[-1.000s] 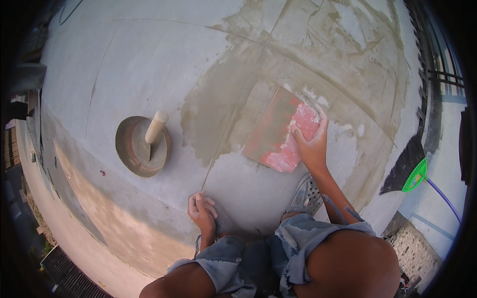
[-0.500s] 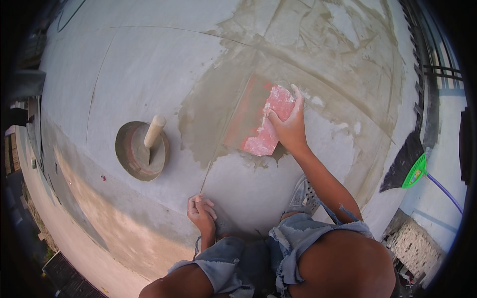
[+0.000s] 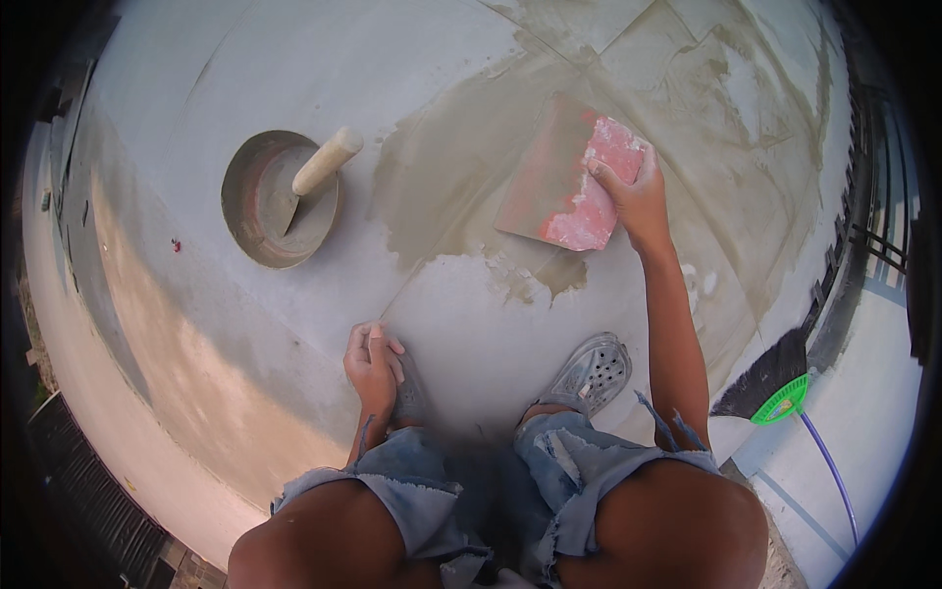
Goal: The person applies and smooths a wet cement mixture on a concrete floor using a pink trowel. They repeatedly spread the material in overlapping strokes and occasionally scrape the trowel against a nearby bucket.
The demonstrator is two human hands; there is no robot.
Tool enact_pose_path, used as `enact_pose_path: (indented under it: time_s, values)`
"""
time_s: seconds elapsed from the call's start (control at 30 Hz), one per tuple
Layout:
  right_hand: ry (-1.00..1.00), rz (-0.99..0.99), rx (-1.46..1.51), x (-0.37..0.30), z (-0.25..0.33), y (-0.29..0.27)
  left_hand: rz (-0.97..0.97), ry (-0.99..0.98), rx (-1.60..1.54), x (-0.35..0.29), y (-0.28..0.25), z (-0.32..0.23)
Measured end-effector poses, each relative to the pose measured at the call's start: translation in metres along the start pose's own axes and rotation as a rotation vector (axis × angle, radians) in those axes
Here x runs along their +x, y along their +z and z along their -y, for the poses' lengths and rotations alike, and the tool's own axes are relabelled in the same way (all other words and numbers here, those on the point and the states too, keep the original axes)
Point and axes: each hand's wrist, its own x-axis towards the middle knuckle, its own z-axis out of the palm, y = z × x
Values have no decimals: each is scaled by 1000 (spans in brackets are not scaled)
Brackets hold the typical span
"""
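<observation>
My right hand (image 3: 636,196) grips a flat red spreader (image 3: 606,201) by its right edge, thumb on top. Grey paste covers the spreader's left part, while white crusts speckle the bare red near my fingers. Beneath and around it lies a wet grey-brown patch (image 3: 432,187) of cement-like paste on the pale floor. My left hand (image 3: 374,365) hangs by my left shoe, fingers loosely curled with nothing visible in them. Left of the patch sits a round metal pan (image 3: 235,201). A trowel with a wooden handle (image 3: 329,161) leans in it, its blade partly in the grey mix.
A black-bristled broom (image 3: 765,378) with a green head and purple handle lies at the right. Dark metal railing (image 3: 878,245) runs along the right edge. My grey clog (image 3: 595,373) stands on the floor below the patch. Thin joint lines cross the pale floor.
The whole view has shifted, so the pan appears higher. My right hand has moved the spreader rightward relative to the pan, and more of its paste-smeared face shows. My left hand stays curled.
</observation>
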Motion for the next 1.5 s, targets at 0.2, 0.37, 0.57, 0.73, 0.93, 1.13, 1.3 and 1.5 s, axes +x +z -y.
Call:
enact_pose_path:
  time_s: [0.2, 0.37, 0.57, 0.73, 0.93, 1.13, 1.3, 1.5]
  values:
    - [-17, 115, 32, 33, 48, -3, -16, -36, -34, -4, -3, 0]
    - [-97, 275, -308, 80, 114, -21, 2, -40, -42, -4, -1, -1]
    - [-911, 326, -1048, 99, 143, 61, -12, -69, -60, -6, 1, -11]
    - [-861, 481, -1085, 71, 127, 109, 4, -60, -88, -6, -1, -7]
    - [-931, 546, -1037, 7, 110, 107, 7, -60, -113, -6, -5, -5]
    - [-927, 592, -1026, -1, 119, 106, 24, -51, -112, -5, -5, -8]
    - [-965, 631, -1076, 0, 111, 112, 5, -53, -96, -3, -2, -5]
    - [-936, 775, -1225, -9, 117, 101, 23, -42, -130, -4, -4, -8]
